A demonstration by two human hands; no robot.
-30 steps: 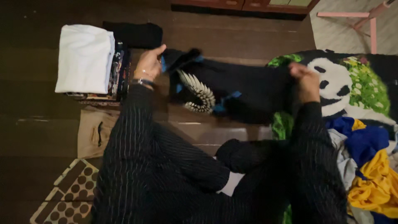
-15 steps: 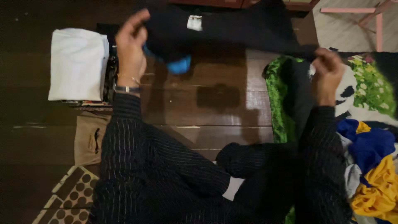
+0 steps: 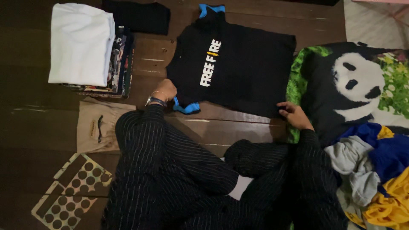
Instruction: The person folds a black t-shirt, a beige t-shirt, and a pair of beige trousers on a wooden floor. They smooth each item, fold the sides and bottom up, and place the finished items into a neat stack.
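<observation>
I had the black shirt (image 3: 238, 70) spread flat on the dark wooden floor (image 3: 34, 123), its blue collar (image 3: 211, 8) pointing away from me and a blue-edged sleeve (image 3: 186, 107) at its near left corner. My left hand (image 3: 164, 90) was closed on the near edge just beside that sleeve, and my right hand (image 3: 293, 115) pinched the near right corner, fingers curled over the cloth. White and yellow lettering ran in a line up the middle of the shirt's front. Bare boards lay open between the shirt's near edge and my crossed legs in pinstriped black. Left of the shirt stood a stack of folded clothes (image 3: 121, 64) with a white piece (image 3: 81, 42) on top and a black folded piece (image 3: 138, 17) beside it; a tan garment (image 3: 96, 130) lay nearer me. The shirt's right edge stopped just short of a panda-print cushion (image 3: 353, 81), with a heap of blue, grey and yellow clothes (image 3: 375, 170) near it.
</observation>
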